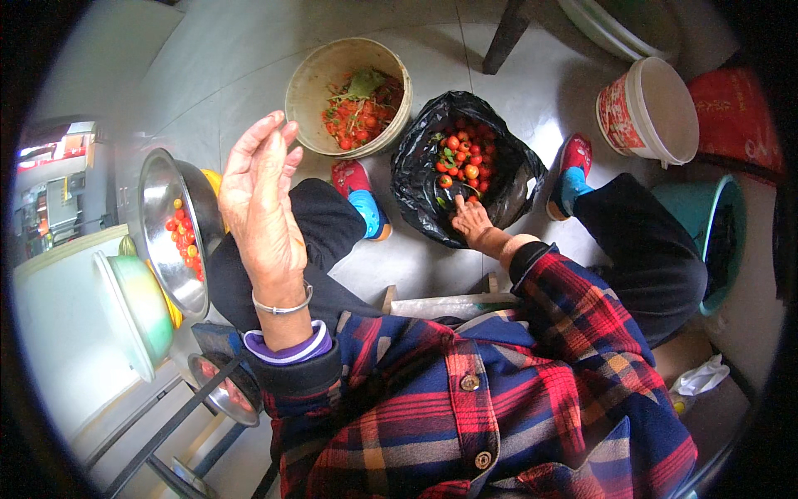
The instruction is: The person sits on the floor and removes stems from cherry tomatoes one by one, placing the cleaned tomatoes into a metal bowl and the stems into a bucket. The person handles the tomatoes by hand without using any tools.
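Observation:
My left hand is raised at the left with its palm turned up and inward; nothing shows in it, and a metal bangle circles its wrist. My right hand reaches into a black plastic bag on the floor, its fingertips at the lower edge of a heap of small red tomatoes with some green leaves. Whether its fingers grip anything is hidden. Beyond and left of the bag stands a pale bucket holding tomato scraps and stems. At the left, a steel bowl holds red and orange cherry tomatoes.
An empty white bucket and a teal bin stand at the right. A green and white basin is at the left, above a metal dish with reddish contents. A dark furniture leg meets the floor at the top.

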Motion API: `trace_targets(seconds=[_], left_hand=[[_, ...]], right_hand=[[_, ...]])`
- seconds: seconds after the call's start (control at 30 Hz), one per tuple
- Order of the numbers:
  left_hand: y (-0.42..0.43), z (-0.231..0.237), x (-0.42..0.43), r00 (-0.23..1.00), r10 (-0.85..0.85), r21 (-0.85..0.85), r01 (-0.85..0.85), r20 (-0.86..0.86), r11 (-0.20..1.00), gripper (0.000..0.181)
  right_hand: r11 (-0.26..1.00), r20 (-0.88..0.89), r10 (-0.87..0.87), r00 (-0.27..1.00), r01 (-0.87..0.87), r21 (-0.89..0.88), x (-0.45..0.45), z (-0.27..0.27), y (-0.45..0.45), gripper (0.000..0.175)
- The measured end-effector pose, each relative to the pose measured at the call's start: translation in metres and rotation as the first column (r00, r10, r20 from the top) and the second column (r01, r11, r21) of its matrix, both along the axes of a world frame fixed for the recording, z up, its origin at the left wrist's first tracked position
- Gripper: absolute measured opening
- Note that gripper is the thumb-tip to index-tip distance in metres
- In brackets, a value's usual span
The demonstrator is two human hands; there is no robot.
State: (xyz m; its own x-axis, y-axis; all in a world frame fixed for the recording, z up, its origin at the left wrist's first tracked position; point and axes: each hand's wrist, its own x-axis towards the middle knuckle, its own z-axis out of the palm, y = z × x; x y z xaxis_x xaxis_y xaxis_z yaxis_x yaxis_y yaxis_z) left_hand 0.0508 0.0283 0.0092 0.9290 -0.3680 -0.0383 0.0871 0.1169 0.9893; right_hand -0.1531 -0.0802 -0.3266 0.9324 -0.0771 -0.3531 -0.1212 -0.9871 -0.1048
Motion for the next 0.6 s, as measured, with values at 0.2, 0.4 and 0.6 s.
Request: trace_targets(seconds=[0.2, 0.4, 0.6], left_hand=[[0.000, -0.007, 0.000, 0.993, -0.112, 0.028, 0.113, -0.027, 0.993, 0.024], [-0.004, -0.018, -0.002, 0.977, -0.214, 0.065, 0.214, -0.010, 0.975, 0.022], [-0.010, -0.015, -0.010, 0.961, -0.276, 0.131, 0.274, 0.002, 0.953, 0.021]], right_hand=[[0.955, -0.118, 0.156, 0.981, -0.180, -0.234, -0.005, -0.002, 0.005, 0.020], [0.997, -0.246, 0.003, 0.969, -0.023, -0.078, -0.007, -0.006, -0.002, 0.020], [0.375, -0.028, -0.640, 0.768, 0.345, 0.861, 0.045, 0.074, -0.051, 0.032]])
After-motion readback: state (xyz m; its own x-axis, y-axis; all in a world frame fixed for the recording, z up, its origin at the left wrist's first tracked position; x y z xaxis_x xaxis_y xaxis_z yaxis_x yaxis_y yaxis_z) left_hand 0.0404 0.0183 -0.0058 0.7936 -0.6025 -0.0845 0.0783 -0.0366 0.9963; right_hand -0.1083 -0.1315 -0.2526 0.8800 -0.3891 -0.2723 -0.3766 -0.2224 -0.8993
